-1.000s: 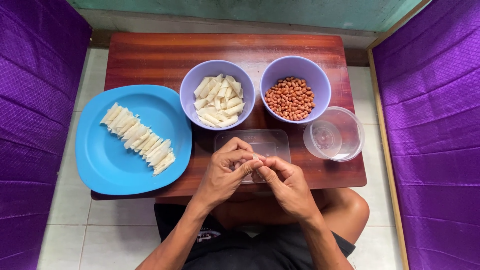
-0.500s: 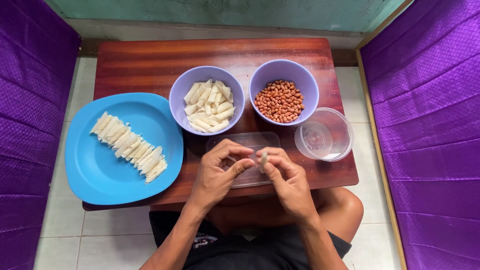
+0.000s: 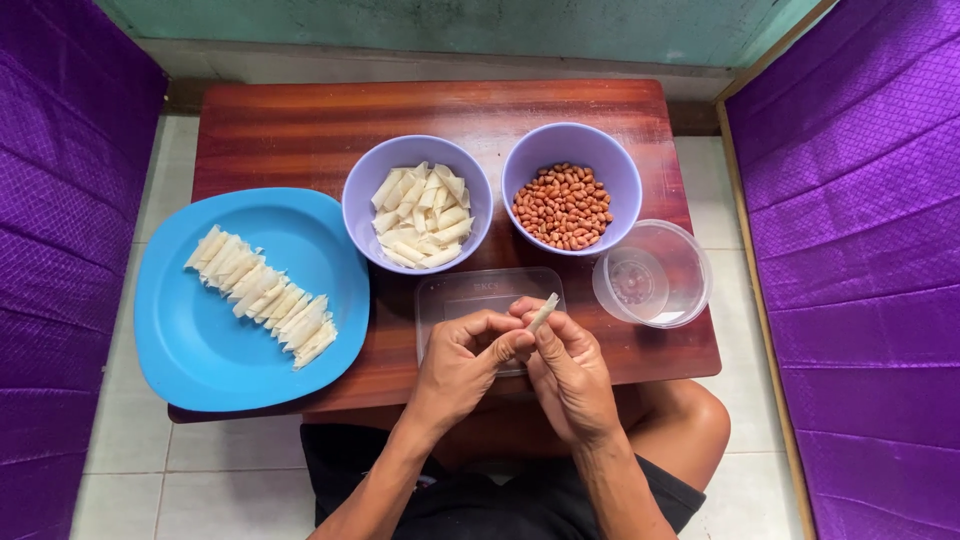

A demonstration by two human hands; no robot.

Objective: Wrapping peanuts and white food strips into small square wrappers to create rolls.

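Both my hands meet over the clear plastic lid (image 3: 470, 295) at the table's near edge. My right hand (image 3: 570, 370) pinches a small pale rolled wrapper (image 3: 542, 312) that sticks up between its fingers. My left hand (image 3: 465, 360) touches the same wrapper from the left with its fingertips. Just beyond stands a lilac bowl (image 3: 365, 205) of pale wrapper pieces (image 3: 420, 215), and beside it a lilac bowl (image 3: 620, 165) of red-brown peanuts (image 3: 563, 207).
A blue plate (image 3: 200, 340) at the left holds a diagonal row of folded pale rolls (image 3: 265, 295). A clear round tub (image 3: 652, 273) sits at the right. The small wooden table (image 3: 300, 130) stands on a tiled floor between purple cushions (image 3: 850, 230).
The wrapper piece now stands up between my fingers instead of lying hidden under them. My hands stayed over the clear lid; the view shifted slightly.
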